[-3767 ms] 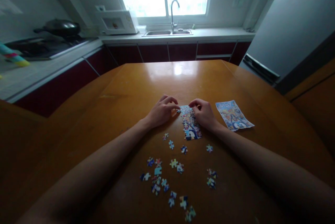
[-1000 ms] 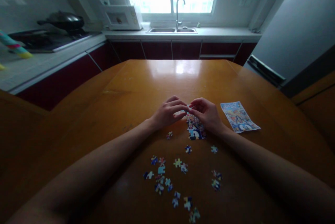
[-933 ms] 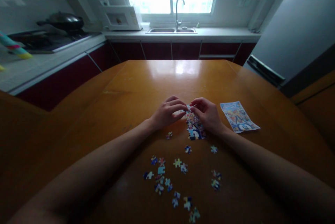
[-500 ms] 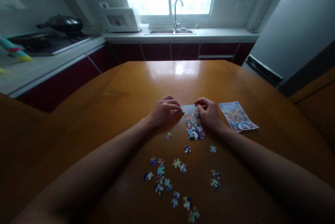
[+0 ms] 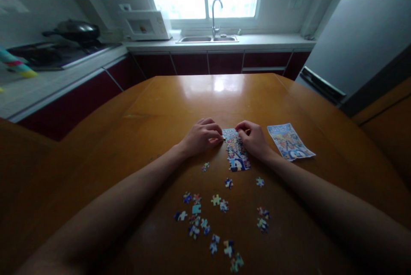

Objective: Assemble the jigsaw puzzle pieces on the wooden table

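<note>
A partly assembled jigsaw puzzle point(image 5: 236, 150) lies on the wooden table, its left edge ragged with tabs. My left hand point(image 5: 205, 136) pinches a small puzzle piece point(image 5: 224, 139) against that left edge, near the top. On the other side, my right hand point(image 5: 252, 138) rests over the upper right of the puzzle with its thumb and fingers bent together on its surface; whether a piece is under them is hidden. One loose piece point(image 5: 205, 166) lies just below my left hand. A printed picture sheet point(image 5: 290, 142) with a matching design is to the right of my right hand.
Several loose puzzle pieces point(image 5: 196, 209) are scattered nearer to me on the table point(image 5: 154, 112). Two more groups sit at lower right point(image 5: 262, 219) and lower middle. Behind the table are a counter with a sink point(image 5: 195, 40), a microwave point(image 5: 146, 25) and a stove with a wok point(image 5: 77, 31).
My right hand has shifted slightly left along the top of the puzzle. My left hand stays at the left edge with its piece. The whole view has moved a little.
</note>
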